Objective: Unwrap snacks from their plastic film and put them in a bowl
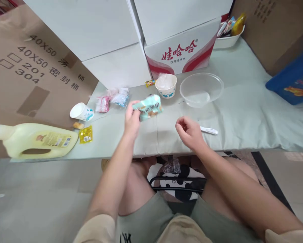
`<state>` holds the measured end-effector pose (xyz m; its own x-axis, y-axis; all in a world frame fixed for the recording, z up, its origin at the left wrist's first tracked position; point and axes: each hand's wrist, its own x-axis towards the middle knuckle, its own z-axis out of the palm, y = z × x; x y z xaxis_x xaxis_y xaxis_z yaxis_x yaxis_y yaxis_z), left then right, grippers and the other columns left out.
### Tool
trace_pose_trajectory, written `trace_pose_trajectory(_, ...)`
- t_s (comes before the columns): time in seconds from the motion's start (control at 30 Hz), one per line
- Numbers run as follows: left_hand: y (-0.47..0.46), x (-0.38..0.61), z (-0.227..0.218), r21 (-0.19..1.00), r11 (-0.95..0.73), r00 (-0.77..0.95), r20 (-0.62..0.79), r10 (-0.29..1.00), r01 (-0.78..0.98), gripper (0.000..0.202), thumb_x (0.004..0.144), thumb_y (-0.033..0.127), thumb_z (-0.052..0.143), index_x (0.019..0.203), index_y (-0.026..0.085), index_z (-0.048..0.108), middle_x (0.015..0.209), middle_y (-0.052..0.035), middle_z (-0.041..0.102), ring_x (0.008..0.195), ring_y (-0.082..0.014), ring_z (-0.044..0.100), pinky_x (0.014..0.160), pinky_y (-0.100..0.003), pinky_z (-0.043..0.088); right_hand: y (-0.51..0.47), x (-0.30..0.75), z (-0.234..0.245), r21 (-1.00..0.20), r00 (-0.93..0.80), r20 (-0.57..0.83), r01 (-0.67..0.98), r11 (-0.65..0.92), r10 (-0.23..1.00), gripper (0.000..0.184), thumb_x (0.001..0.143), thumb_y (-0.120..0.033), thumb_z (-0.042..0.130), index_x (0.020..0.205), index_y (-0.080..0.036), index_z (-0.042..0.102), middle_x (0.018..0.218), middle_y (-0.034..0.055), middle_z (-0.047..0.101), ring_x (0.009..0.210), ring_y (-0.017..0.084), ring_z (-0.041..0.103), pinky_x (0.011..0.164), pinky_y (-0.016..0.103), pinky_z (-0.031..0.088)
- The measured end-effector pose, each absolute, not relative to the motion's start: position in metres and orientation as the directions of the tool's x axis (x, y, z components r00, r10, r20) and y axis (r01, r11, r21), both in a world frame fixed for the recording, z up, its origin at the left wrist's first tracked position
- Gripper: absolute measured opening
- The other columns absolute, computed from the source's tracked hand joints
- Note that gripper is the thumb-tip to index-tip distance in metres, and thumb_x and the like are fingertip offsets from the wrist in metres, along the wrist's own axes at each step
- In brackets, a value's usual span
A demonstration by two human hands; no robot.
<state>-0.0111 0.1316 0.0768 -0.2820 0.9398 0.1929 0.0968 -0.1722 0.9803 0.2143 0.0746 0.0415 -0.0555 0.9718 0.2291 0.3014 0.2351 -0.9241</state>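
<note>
A teal snack packet [149, 108] is held above the table in my left hand [132, 116], its fingers closed around one end. My right hand [190, 133] hovers over the front of the table with curled fingers, and nothing shows in them. Close behind it, a white-handled tool [209, 130] pokes out to the right; the hand hides its other end. Beyond the hands are a paper cup [166, 87] with clear plastic inside and a clear plastic bowl [201, 90]. A small yellow packet [150, 83] lies beside that cup.
At left are a tipped paper cup [82, 112], wrapped pink and blue packets [113, 100], a yellow sachet [85, 134] and a large pale-yellow jug [42, 140] lying down. White boxes [181, 54] wall the back. A snack-filled white basket [227, 42] and a blue package [294, 79] are at right.
</note>
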Motion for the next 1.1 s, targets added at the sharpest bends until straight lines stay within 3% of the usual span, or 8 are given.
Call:
trace_pose_trajectory(0.07,0.102,0.008,0.053,0.98,0.0,-0.271,-0.055,0.961,-0.197,0.025,0.071,0.018,0.062,0.095,0.024,0.056,0.079,0.0031,0.058,0.068,-0.0117,0.059,0.061,-0.019,0.046,0.075,0.217,0.036,-0.943,-0.011,0.215,0.26,0.21,0.977,0.026,0.082,-0.035,0.06,0.105,-0.022,0.061,0.097,0.0075,0.067,0.086,0.021,0.063,0.074,0.034,0.05)
trace_pose_trajectory(0.2,0.083,0.027,0.029,0.872,0.177,-0.135,-0.265,0.955,-0.457,0.034,0.066,0.016,0.065,0.094,0.025,0.05,0.076,0.005,0.061,0.063,-0.0115,0.058,0.06,-0.02,0.046,0.072,0.217,0.024,-0.962,-0.106,0.172,0.194,0.19,0.979,0.062,0.079,-0.044,0.071,0.135,-0.024,0.051,0.144,0.0167,0.057,0.128,0.031,0.058,0.099,0.048,0.053)
trace_pose_trajectory(0.43,0.102,0.035,0.016,0.86,0.157,-0.06,-0.212,0.975,-0.486,0.035,0.076,0.031,0.077,0.097,0.025,0.05,0.095,-0.0008,0.068,0.082,-0.0153,0.065,0.075,-0.027,0.051,0.08,0.203,0.021,-0.918,-0.317,0.307,0.15,0.367,0.897,0.032,0.084,-0.032,0.069,0.113,-0.023,0.063,0.116,0.009,0.072,0.105,0.024,0.069,0.086,0.039,0.057)
trace_pose_trajectory(0.6,0.103,0.025,0.007,0.989,-0.061,-0.289,0.019,0.957,-0.137,0.039,0.08,0.037,0.08,0.108,0.026,0.055,0.106,-0.0024,0.063,0.102,-0.0155,0.062,0.093,-0.029,0.05,0.096,0.192,0.022,-0.939,-0.007,0.246,0.247,0.24,0.969,0.015,0.086,-0.029,0.062,0.099,-0.022,0.063,0.093,0.0043,0.071,0.083,0.018,0.067,0.072,0.032,0.054)
trace_pose_trajectory(0.77,0.091,0.02,0.006,0.99,-0.011,0.114,0.026,0.993,-0.139,0.067,0.073,0.054,0.085,0.125,0.027,0.053,0.133,-0.009,0.06,0.123,-0.0247,0.06,0.103,-0.037,0.05,0.099,0.18,0.022,-0.985,-0.053,0.144,0.084,0.148,0.988,0.024,0.088,-0.041,0.064,0.103,-0.023,0.065,0.106,0.007,0.072,0.097,0.02,0.07,0.08,0.034,0.058)
trace_pose_trajectory(0.87,0.091,0.019,0.004,0.978,0.054,0.018,-0.052,0.999,-0.2,0.069,0.071,0.047,0.089,0.127,0.028,0.053,0.128,-0.0064,0.063,0.115,-0.0231,0.064,0.1,-0.036,0.051,0.097,0.178,0.027,-0.991,-0.213,0.127,-0.062,0.117,0.969,0.032,0.095,-0.049,0.054,0.109,-0.024,0.067,0.116,0.0083,0.072,0.103,0.022,0.072,0.082,0.037,0.06)
trace_pose_trajectory(0.97,0.095,0.014,0.004,0.946,0.078,-0.156,-0.132,0.979,-0.313,0.066,0.065,0.041,0.091,0.118,0.028,0.055,0.117,-0.003,0.066,0.102,-0.0197,0.066,0.087,-0.031,0.053,0.096,0.194,0.032,-0.975,-0.068,0.141,0.164,0.15,0.988,0.022,0.091,-0.039,0.057,0.101,-0.023,0.068,0.1,0.006,0.074,0.087,0.02,0.072,0.076,0.036,0.059)
trace_pose_trajectory(1.1,0.096,0.007,0.012,0.867,0.129,-0.165,-0.234,0.958,-0.481,0.066,0.057,0.03,0.091,0.113,0.027,0.058,0.107,-0.0019,0.069,0.092,-0.0175,0.066,0.078,-0.029,0.053,0.092,0.241,0.033,-0.771,0.065,0.264,0.614,0.171,0.962,0.017,0.079,-0.024,0.058,0.093,-0.022,0.068,0.093,0.0068,0.073,0.084,0.022,0.068,0.078,0.039,0.057)
